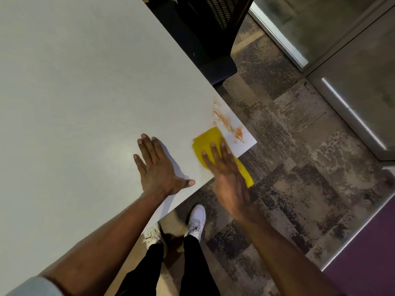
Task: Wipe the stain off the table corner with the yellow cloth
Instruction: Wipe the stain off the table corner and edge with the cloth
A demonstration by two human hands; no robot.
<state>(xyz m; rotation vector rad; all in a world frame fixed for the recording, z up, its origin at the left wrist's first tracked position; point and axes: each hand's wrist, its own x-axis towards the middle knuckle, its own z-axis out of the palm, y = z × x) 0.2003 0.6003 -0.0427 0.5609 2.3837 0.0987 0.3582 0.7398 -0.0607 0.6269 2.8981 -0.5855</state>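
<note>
Head view: your left hand (159, 167) lies spread flat, bracing on the worktop (81, 82); your right hand (224, 167) presses the yellow cloth (206, 142) flat near the corner, fingers extended. Next, sweep it rightward across the orange stain (227, 122) just beyond.

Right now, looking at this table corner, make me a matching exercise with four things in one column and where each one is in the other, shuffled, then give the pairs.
Column one:
1. left hand
2. right hand
3. orange stain
4. black chair

Column two:
A. pressed flat on the yellow cloth
B. smeared along the table edge at the corner
C. flat on bare tabletop, beside the cloth
D. on the carpet at the table's far edge

Pairs: 1-C, 2-A, 3-B, 4-D
</note>
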